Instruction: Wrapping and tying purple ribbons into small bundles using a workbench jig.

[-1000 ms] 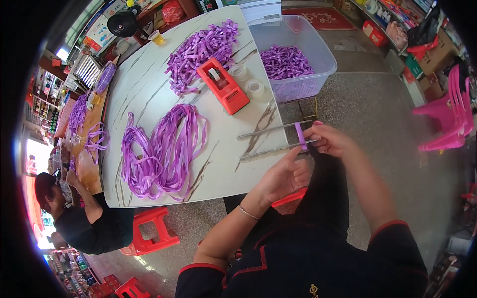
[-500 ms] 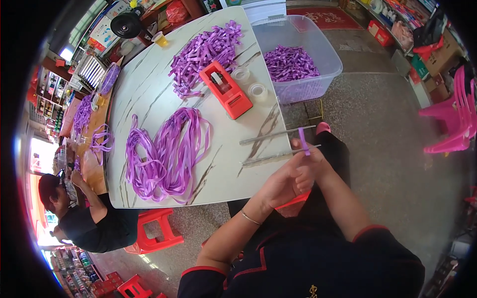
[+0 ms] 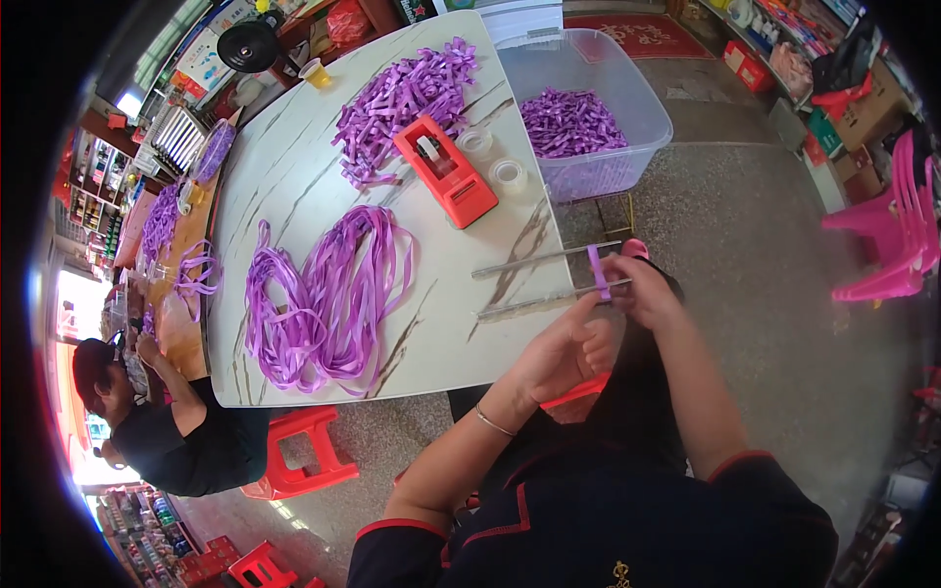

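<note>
Two thin metal rods stick out past the right edge of the table, side by side. A short purple ribbon is looped across both rods near their free ends. My left hand is closed, its thumb at the ribbon's lower end by the nearer rod and its other fingers curled in. Beside it, my right hand has its fingers bent against the ribbon at the nearer rod; its fingertips are partly hidden. On the table, left of the rods, lie long purple ribbons in a looped bundle.
A red tape dispenser, small clear tubs and a heap of cut purple ribbons occupy the marble-patterned table. A clear bin of ribbon pieces stands beyond its right edge. Another person works at far left.
My right hand has moved out from behind the left one to the right side of the ribbon. My left hand stays nearly in place, and the ribbon remains across the rods.
</note>
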`<state>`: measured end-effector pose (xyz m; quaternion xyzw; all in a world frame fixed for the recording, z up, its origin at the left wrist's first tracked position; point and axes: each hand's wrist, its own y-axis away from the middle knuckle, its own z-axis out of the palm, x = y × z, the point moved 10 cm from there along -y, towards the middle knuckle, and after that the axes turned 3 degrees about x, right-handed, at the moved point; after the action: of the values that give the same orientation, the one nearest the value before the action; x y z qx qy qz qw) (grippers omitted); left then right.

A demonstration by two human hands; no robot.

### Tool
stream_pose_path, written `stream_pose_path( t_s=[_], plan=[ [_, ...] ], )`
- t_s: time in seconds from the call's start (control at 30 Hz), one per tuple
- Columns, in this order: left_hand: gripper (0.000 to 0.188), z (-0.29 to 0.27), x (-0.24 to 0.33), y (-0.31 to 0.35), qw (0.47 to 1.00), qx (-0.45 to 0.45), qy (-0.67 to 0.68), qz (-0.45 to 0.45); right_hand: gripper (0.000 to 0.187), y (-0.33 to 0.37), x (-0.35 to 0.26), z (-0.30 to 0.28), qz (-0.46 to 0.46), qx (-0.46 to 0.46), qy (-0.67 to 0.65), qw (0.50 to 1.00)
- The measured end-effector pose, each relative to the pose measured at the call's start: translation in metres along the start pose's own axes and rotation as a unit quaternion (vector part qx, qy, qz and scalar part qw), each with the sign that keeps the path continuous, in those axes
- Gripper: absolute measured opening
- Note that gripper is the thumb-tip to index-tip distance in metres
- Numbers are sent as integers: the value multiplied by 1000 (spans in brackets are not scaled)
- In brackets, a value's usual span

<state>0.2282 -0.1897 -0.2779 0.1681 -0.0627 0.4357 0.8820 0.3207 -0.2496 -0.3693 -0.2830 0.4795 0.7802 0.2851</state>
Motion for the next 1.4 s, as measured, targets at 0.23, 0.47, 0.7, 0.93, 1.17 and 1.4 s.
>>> stream_pose_path(
  t_s=[0.23,0.47,0.7,0.93,1.17,1.4],
  plan=[
    [46,-1,-2,2,1000,1,11,-6,45,65,-84,43,-263,186,523,789],
    [55,-5,-2,0,1000,1,-3,-4,34,47,-76,34,-211,160,498,826],
    [58,-1,-2,-1,1000,-25,17,-8,17,-11,-11,6,-8,-74,112,991],
    [59,3,-1,0,1000,-2,-11,-2,25,-25,34,27,51,-232,-98,966],
    [57,-6,-7,-1,996,13,-88,0,31,25,-25,63,34,-165,-8,986],
    [46,-14,-10,7,981,94,-171,-6,18,8,-26,56,25,-190,-62,979]
  ],
)
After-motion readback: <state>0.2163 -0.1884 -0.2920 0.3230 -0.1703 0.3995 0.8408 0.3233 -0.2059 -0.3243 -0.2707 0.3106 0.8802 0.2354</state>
